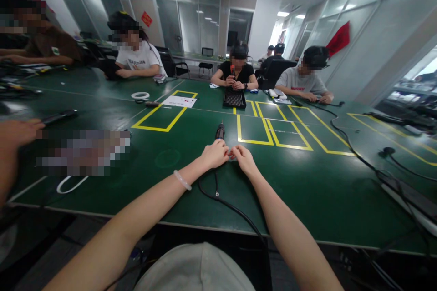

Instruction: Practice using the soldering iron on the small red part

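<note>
My left hand is wrapped round a black corded electric screwdriver, whose thin bit points away from me over the green table. A black cable runs from under that hand towards the table's front edge. Close beside it, my right hand has its fingers curled together near the left fingertips. Whatever those right fingers hold, if anything, is too small or hidden to make out. A pale bangle circles my left wrist.
Yellow tape rectangles mark the table ahead. Beyond them, a co-worker sits behind a black tray. White tape and a paper sheet lie ahead to the left. Cables cross the right side. Another person's hand reaches in at left.
</note>
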